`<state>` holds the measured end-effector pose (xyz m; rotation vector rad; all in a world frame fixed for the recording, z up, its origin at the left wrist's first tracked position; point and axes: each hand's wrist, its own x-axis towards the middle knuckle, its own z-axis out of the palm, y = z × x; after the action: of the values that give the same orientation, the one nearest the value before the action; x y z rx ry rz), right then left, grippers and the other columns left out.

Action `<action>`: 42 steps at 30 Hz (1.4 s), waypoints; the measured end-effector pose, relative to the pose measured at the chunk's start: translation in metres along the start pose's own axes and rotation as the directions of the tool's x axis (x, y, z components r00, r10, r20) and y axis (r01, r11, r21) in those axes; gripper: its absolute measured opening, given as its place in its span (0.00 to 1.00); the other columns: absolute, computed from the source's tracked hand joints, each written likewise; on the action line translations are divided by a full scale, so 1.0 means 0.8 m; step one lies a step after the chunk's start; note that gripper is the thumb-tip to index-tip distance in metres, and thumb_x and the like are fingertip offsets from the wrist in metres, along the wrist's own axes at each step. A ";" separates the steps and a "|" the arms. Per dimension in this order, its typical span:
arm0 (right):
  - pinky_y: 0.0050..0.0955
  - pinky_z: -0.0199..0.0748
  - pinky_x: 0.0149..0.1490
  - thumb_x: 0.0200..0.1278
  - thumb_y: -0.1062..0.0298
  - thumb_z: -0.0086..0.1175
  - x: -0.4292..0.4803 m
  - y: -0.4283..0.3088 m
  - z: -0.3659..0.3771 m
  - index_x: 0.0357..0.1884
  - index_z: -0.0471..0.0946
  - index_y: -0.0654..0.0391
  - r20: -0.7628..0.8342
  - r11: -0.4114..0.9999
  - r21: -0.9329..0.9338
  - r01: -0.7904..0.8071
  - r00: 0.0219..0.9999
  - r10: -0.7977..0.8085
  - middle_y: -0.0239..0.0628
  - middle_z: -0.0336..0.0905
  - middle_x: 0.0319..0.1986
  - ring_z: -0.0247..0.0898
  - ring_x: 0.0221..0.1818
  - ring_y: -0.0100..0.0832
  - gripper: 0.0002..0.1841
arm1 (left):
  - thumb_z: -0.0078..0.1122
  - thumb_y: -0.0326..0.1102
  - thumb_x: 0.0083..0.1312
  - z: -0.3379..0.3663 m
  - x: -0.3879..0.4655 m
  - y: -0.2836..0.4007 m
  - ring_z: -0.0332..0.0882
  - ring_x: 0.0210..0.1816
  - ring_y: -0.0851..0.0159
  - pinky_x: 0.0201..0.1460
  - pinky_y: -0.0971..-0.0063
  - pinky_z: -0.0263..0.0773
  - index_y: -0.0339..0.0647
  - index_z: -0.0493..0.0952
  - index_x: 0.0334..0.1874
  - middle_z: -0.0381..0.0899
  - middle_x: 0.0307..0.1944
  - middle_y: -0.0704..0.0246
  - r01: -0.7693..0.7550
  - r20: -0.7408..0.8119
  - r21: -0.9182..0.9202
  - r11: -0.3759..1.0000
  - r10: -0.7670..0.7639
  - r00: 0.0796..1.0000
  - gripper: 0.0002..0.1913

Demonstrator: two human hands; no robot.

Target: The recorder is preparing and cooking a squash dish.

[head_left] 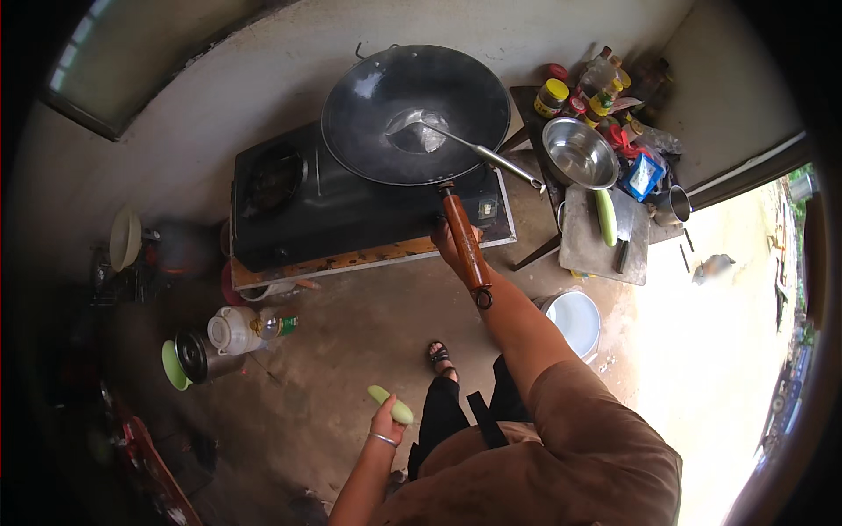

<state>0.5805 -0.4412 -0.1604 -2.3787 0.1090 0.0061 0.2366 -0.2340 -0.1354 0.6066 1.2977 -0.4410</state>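
My left hand is closed around a pale green cucumber-like vegetable, low over the floor. My right hand is at the front of the black gas stove, by its knob and partly hidden under the wok's wooden handle; its fingers cannot be made out well. On the right burner sits a large black wok with a little shiny liquid at its bottom. A metal spatula rests in it, its handle over the rim. A second green vegetable and a cleaver lie on a cutting board.
A steel bowl, a metal mug, jars and bottles crowd the side table at the right. Below stands a white bucket. A white jug, a plastic bottle and a lidded pot stand on the floor at left.
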 end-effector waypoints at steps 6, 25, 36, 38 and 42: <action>0.40 0.72 0.41 0.54 0.53 0.51 -0.089 0.044 -0.091 0.29 0.77 0.55 0.249 0.951 -0.304 0.049 0.968 0.030 0.45 0.78 0.29 0.76 0.37 0.45 0.15 | 0.58 0.38 0.61 0.042 0.013 0.007 0.71 0.35 0.71 0.35 0.78 0.69 0.46 0.70 0.43 0.71 0.35 0.74 -0.032 0.156 0.333 0.942 -0.021 0.988 0.11; 0.39 0.70 0.51 0.46 0.58 0.58 -0.032 0.478 -0.360 0.52 0.63 0.56 -0.030 0.664 0.012 -0.747 0.664 0.747 0.47 0.70 0.47 0.71 0.49 0.43 0.30 | 0.61 0.28 0.56 0.481 0.010 -0.181 0.71 0.46 0.73 0.45 0.80 0.68 0.41 0.66 0.50 0.72 0.43 0.70 -0.384 0.560 0.708 0.594 -0.140 0.817 0.21; 0.39 0.69 0.42 0.44 0.70 0.51 -0.144 0.493 -0.466 0.40 0.71 0.58 -0.329 0.869 0.247 -0.429 0.806 0.492 0.48 0.75 0.31 0.73 0.36 0.48 0.16 | 0.60 0.22 0.53 0.586 0.035 -0.237 0.72 0.39 0.74 0.43 0.78 0.70 0.41 0.69 0.39 0.73 0.37 0.72 -0.706 0.708 0.693 0.150 0.043 0.705 0.13; 0.35 0.71 0.40 0.48 0.70 0.52 -0.173 0.457 -0.462 0.41 0.70 0.59 -0.467 0.893 0.230 -0.386 0.762 0.450 0.45 0.75 0.30 0.73 0.33 0.44 0.15 | 0.61 0.23 0.53 0.598 0.036 -0.245 0.72 0.38 0.74 0.42 0.79 0.71 0.41 0.70 0.38 0.74 0.35 0.72 -0.684 0.686 0.713 0.154 0.052 0.726 0.12; 0.32 0.71 0.35 0.48 0.67 0.53 -0.214 0.430 -0.459 0.46 0.70 0.61 0.016 0.425 0.723 -0.544 0.629 0.778 0.46 0.75 0.23 0.73 0.25 0.39 0.20 | 0.60 0.24 0.50 0.639 0.023 -0.271 0.74 0.35 0.73 0.40 0.78 0.70 0.39 0.72 0.36 0.75 0.29 0.71 -0.692 0.696 0.714 -0.108 0.000 0.718 0.11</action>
<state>0.3723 -0.9287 -0.1248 -1.4164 1.0678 -0.0374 0.4913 -0.7273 -0.1119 1.9396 -0.0832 -0.9703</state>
